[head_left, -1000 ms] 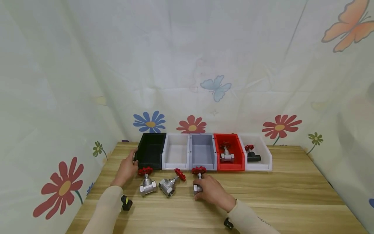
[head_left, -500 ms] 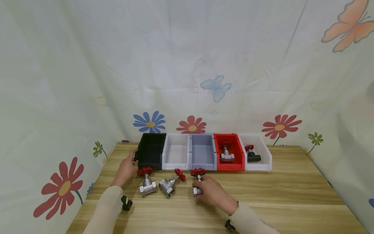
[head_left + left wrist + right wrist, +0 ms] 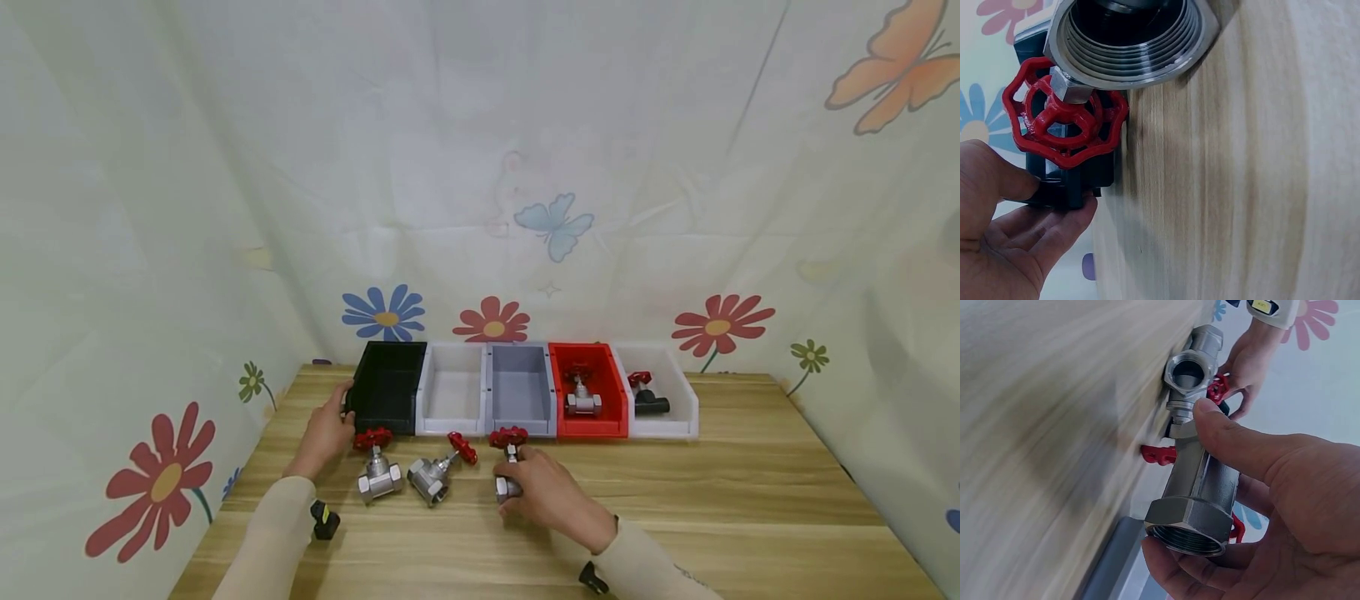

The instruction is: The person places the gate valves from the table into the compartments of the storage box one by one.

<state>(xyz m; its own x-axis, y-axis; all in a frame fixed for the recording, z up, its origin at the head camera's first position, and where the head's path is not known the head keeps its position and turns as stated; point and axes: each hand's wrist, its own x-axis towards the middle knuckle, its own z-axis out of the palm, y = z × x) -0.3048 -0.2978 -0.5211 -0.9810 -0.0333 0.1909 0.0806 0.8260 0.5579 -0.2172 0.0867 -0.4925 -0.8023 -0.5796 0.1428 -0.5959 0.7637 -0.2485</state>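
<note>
At the left end of the row, my left hand (image 3: pixel 324 433) pinches the side wall of the black bin (image 3: pixel 388 392) between thumb and fingers, as the left wrist view shows. My right hand (image 3: pixel 553 493) grips a steel gate valve (image 3: pixel 1194 478) by its body, its red handwheel (image 3: pixel 508 437) pointing toward the grey bin (image 3: pixel 521 392). Whether that valve touches the table is hard to tell. Two more steel valves lie between my hands: a gate valve (image 3: pixel 379 479) with its handwheel by the black bin, and an angled Y-shaped valve (image 3: pixel 431 482).
Right of the black bin stand a white bin (image 3: pixel 453 392), the grey bin, a red bin (image 3: pixel 615 427) holding a steel valve (image 3: pixel 582 402), and another white bin (image 3: pixel 682 408) with a black-bodied, red-handled valve (image 3: pixel 651 403). A printed curtain (image 3: pixel 480 167) hangs behind the wooden table (image 3: pixel 750 475).
The valve in my right hand has shifted very slightly to the left, its handwheel with it. My left hand stays on the black bin.
</note>
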